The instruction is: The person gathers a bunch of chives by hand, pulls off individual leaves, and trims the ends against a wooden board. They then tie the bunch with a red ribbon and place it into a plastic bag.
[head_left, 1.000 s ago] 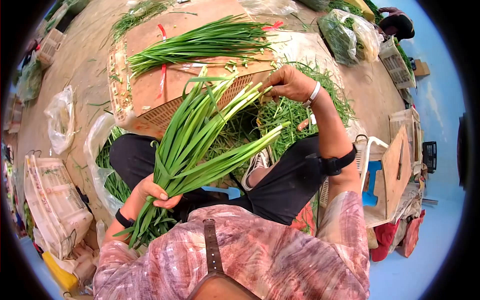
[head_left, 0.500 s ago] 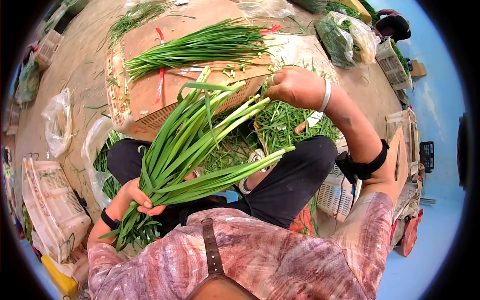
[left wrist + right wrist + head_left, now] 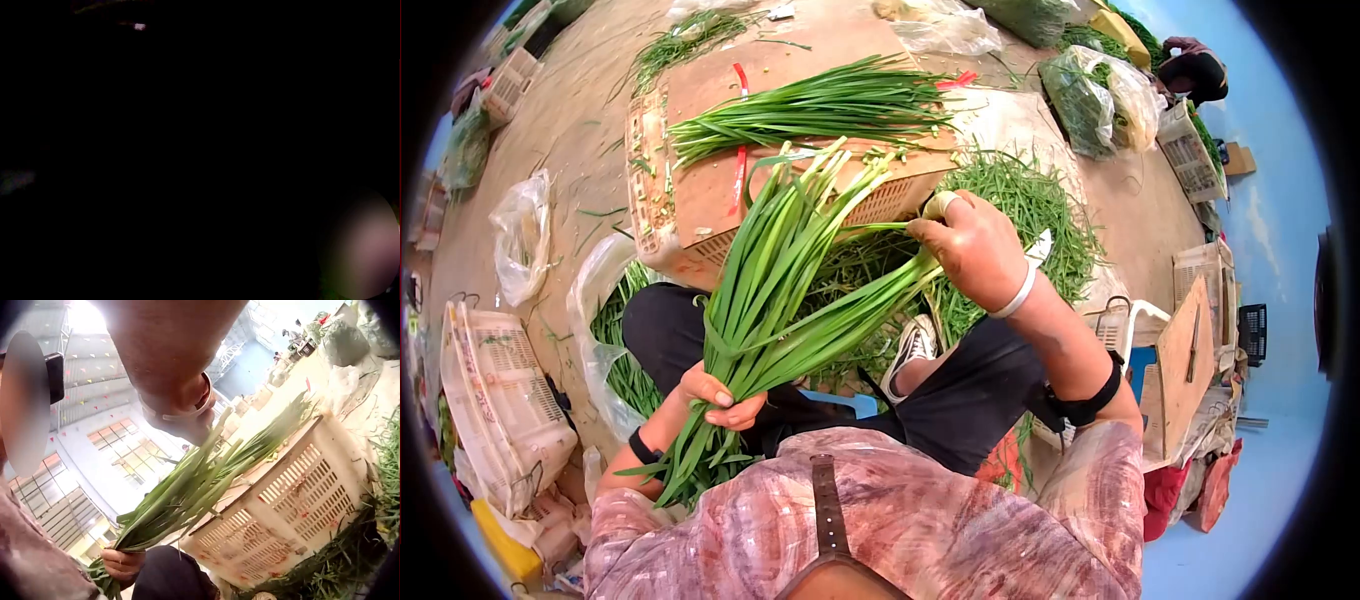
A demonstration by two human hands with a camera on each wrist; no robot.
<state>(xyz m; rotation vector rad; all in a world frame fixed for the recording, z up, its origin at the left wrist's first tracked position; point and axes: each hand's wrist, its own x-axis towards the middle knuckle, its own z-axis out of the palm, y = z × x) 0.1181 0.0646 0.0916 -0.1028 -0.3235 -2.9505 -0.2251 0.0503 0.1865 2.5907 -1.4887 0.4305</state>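
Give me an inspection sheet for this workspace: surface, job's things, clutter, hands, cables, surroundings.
Surface: brown board lying on an upturned crate, with trimmings scattered on it.
Job's things: bunch of green stalks held over the lap; a second bunch lies on the board.
Clutter: loose greens heaped on the ground, red ties on the board, plastic bags.
Hands: left hand grips the bunch's lower end; right hand holds stalks near its upper end.
Cables: nothing seen.
Surroundings: white crate at the left, bagged greens beyond; the left wrist view is dark.

Glossy smooth green leaves [image 3: 785, 265], perforated matt plastic crate [image 3: 290, 512], flat cardboard sheet [image 3: 710, 180], crinkled clear plastic bag [image 3: 522, 235].
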